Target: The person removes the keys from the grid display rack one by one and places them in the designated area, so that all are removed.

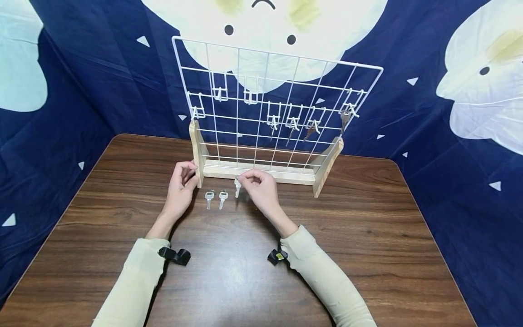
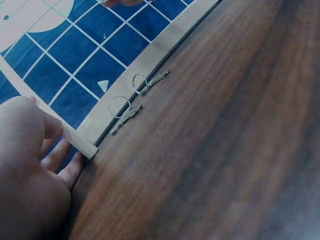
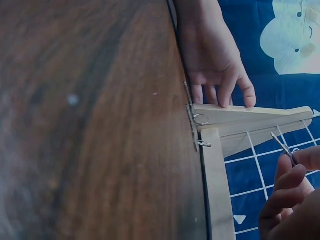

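1. Head view: the right hand (image 1: 259,187) pinches a held key (image 1: 238,187) between thumb and fingers, in front of the wire rack (image 1: 261,109). From that key, two loose keys (image 1: 223,196) lie on the table (image 1: 367,254) toward 8 o'clock. The left hand (image 1: 181,187) has its fingers at the wooden side panel (image 1: 197,150), at the rack's near-left end. Toward 2 o'clock, hung keys (image 1: 345,118) dangle from four hooks; toward 11 and 12 o'clock, three bare hooks (image 1: 219,94) carry nothing that I can see. Judging by this, the hanging is past halfway: four keys are up, one is in hand, two lie on the table, and the bare hooks match those three in number.

2. Left wrist view: the left hand's fingers lie along the outer side of the panel, touching it rather than wrapping round it. The loose keys, each with a ring (image 2: 119,97), sit toward 2 o'clock from it, beside the rack's base, so both appear left to do. The right hand barely shows at 1 o'clock; its grip cannot be told here.

3. Right wrist view: the right hand is clamped on the held key, whose tip points toward 11 o'clock; it does not appear hung yet. The left hand rests at 11 o'clock, well apart from the right, and the loose keys show edge-on toward 10 o'clock.
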`<state>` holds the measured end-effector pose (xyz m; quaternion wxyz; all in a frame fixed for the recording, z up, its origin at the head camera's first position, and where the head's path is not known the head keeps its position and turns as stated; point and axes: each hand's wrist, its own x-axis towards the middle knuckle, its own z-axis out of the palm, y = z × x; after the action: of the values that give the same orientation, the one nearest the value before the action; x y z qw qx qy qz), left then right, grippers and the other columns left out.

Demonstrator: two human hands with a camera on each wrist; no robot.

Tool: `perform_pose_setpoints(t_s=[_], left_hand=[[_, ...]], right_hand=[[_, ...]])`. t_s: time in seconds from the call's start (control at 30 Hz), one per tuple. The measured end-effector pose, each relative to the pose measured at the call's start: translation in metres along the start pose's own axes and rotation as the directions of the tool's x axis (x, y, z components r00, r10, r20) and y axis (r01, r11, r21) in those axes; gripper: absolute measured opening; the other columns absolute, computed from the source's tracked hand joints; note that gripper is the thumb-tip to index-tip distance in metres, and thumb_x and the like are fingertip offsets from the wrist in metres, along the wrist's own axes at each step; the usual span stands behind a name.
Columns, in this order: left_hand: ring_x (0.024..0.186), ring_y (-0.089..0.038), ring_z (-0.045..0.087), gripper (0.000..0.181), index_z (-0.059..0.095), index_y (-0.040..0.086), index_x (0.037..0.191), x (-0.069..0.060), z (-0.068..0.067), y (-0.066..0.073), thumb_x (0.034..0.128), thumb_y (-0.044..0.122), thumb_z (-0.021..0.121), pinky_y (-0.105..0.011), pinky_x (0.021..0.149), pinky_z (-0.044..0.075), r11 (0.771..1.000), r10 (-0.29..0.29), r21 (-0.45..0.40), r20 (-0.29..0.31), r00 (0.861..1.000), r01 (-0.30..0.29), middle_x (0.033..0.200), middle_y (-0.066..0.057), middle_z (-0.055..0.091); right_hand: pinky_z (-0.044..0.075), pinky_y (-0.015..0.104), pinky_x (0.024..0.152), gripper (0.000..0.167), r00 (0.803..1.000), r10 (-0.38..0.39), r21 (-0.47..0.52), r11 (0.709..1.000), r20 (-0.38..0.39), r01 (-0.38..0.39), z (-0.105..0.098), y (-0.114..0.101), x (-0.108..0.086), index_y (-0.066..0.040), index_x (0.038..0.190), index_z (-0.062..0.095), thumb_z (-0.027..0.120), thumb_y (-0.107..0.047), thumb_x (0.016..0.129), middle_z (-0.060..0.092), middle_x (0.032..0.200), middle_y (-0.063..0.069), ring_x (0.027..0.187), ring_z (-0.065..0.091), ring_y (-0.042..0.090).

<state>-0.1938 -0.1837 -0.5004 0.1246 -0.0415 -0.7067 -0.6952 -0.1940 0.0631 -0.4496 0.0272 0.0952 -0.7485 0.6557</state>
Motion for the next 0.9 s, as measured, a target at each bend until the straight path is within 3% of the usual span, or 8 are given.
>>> perform_pose_setpoints(t_s=[0.07,0.27,0.5,0.73,0.9], left_hand=[[0.146,-0.017,0.05,0.024,0.039,-0.016,0.13,0.0,0.0,0.0,0.1078,-0.018,0.047,-0.026,0.125,0.043,1.0,0.003,-0.001,0.0,1.0,-0.003,0.163,-0.027,0.047],[0.139,-0.007,0.052,0.025,0.039,-0.016,0.13,0.0,0.0,0.0,0.1072,-0.018,0.047,-0.033,0.128,0.041,1.0,0.014,0.001,-0.004,1.0,-0.014,0.159,-0.028,0.049],[0.138,-0.005,0.052,0.026,0.038,-0.017,0.131,0.0,0.0,-0.001,0.1064,-0.019,0.046,-0.04,0.132,0.038,1.0,0.022,0.003,-0.01,1.0,-0.022,0.154,-0.029,0.052],[0.138,-0.006,0.052,0.026,0.038,-0.017,0.131,0.0,0.0,-0.001,0.1066,-0.019,0.046,-0.043,0.132,0.038,1.0,0.015,0.006,-0.011,1.0,-0.014,0.153,-0.028,0.053],[0.138,-0.005,0.051,0.026,0.038,-0.017,0.131,0.0,0.001,0.0,0.1065,-0.019,0.046,-0.045,0.133,0.037,1.0,0.016,0.005,-0.009,1.0,-0.016,0.154,-0.029,0.052]], right_hand=[[0.039,0.015,0.052,0.012,1.0,0.012,0.002,1.0,0.01,-0.012,0.0,0.002,0.0,0.006,0.096,0.08,0.08,-0.005,0.098,0.064,0.068,-0.01,0.055,0.047,0.001],[0.038,0.015,0.047,0.009,0.998,0.057,0.008,0.998,0.034,-0.057,0.0,0.006,0.001,0.005,0.096,0.08,0.08,-0.004,0.098,0.069,0.072,0.016,0.049,0.047,0.002],[0.04,0.016,0.046,0.004,0.992,0.107,-0.037,0.994,0.061,-0.105,-0.002,0.012,0.001,0.003,0.095,0.081,0.078,0.0,0.097,0.073,0.07,-0.002,0.049,0.049,0.003],[0.043,0.016,0.047,0.006,0.988,0.126,-0.099,0.988,0.085,-0.118,-0.002,0.017,0.002,0.003,0.097,0.081,0.078,-0.002,0.098,0.079,0.079,0.012,0.051,0.051,0.002],[0.044,0.015,0.049,0.007,0.985,0.134,-0.157,0.981,0.104,-0.117,-0.001,0.02,0.001,0.001,0.098,0.081,0.078,-0.005,0.099,0.08,0.082,0.013,0.053,0.054,0.002]])
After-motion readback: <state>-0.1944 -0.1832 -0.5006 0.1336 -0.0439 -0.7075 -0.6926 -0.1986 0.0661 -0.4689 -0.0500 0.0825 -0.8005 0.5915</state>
